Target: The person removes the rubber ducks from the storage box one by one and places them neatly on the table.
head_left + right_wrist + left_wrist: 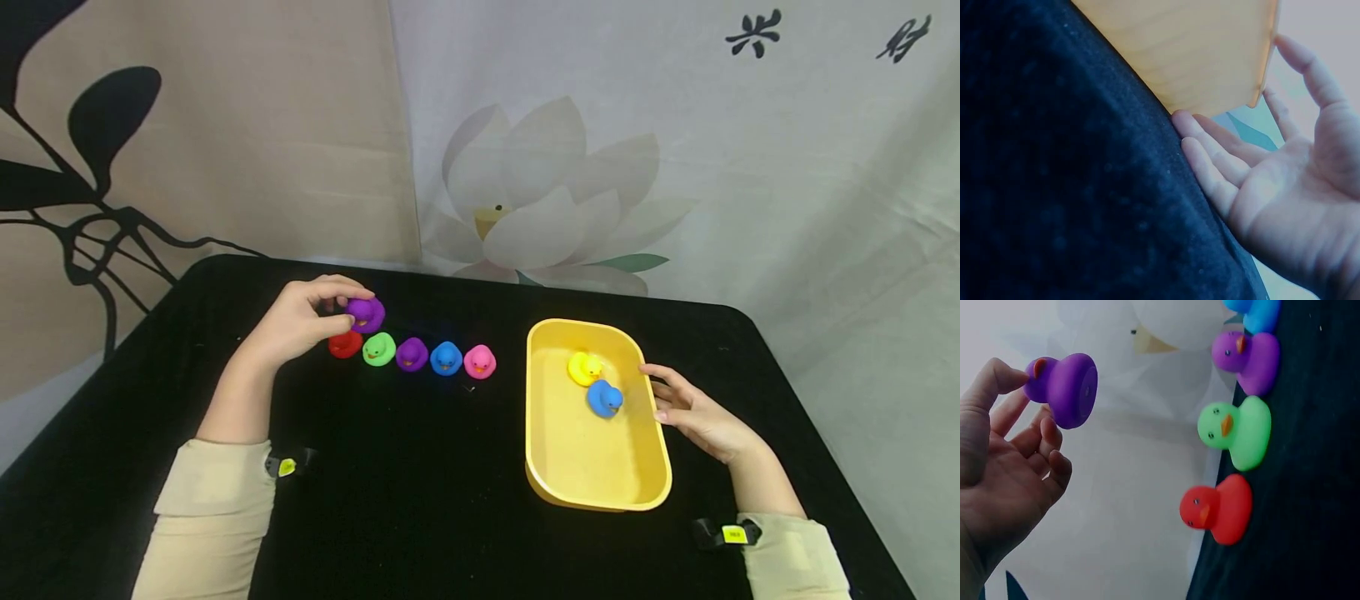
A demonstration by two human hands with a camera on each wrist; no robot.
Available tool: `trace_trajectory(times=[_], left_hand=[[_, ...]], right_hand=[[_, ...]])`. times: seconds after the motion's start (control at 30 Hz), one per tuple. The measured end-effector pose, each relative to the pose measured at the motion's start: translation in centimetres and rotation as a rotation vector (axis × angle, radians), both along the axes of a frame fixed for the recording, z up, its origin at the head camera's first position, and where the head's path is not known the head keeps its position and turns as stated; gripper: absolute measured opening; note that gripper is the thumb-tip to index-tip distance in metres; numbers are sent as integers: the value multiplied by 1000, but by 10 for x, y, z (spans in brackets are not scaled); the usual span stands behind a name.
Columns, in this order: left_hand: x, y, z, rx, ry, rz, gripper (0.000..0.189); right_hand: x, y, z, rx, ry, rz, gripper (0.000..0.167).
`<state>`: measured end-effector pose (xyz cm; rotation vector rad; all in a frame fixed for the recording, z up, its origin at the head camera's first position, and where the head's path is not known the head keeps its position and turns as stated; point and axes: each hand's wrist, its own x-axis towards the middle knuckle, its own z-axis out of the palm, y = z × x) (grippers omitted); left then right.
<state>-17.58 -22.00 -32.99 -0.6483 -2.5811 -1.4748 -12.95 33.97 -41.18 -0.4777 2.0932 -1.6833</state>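
My left hand (300, 321) pinches a purple rubber duck (367, 314) between thumb and fingertips. In the left wrist view this duck (1072, 390) is raised clear of the table, its flat base facing sideways. Just below it in the head view sits a red duck (345, 345), first in a row with a green duck (378, 349), another purple duck (412, 355), a blue duck (446, 358) and a pink duck (480, 362). My right hand (701, 419) touches the right side of a yellow bin (592, 471), fingers loosely extended along its wall (1204, 69).
Inside the bin lie a yellow duck (583, 369) and a second blue duck (604, 399), side by side. Black cloth (397, 492) covers the table, and a printed curtain (315, 150) hangs behind its far edge.
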Motion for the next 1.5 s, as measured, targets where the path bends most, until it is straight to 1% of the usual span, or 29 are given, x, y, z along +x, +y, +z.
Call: trace_trajectory(times=[0.33, 0.47, 0.6, 0.87, 1.03, 1.13, 1.2, 1.3, 1.5], left_hand=[[-2, -18, -6, -12, -66, 87, 33], [-4, -26, -9, -14, -81, 112, 33], [-5, -33, -14, -25, -72, 116, 31], [-6, -43, -21, -14, -110, 154, 29], [-8, -52, -28, -12, -94, 138, 29], [-9, -56, -31, -14, -102, 145, 30], [-9, -59, -33, -17, -118, 155, 30], [-8, -62, -34, -27, -133, 155, 31], [-7, -65, -35, -35, -201, 185, 31]], right_hand=[[-1, 1, 0, -12, -2, 13, 56], [-1, 1, 0, -10, 1, 11, 57], [-1, 1, -1, -14, 7, 15, 57], [-1, 1, -2, -15, 14, 17, 57], [0, 1, -3, -8, 8, 1, 57], [0, 1, -3, -11, 2, -3, 57], [0, 1, -4, -12, 1, -1, 57], [0, 1, -3, -10, 1, -4, 57], [-1, 2, -2, -17, 2, 5, 56]])
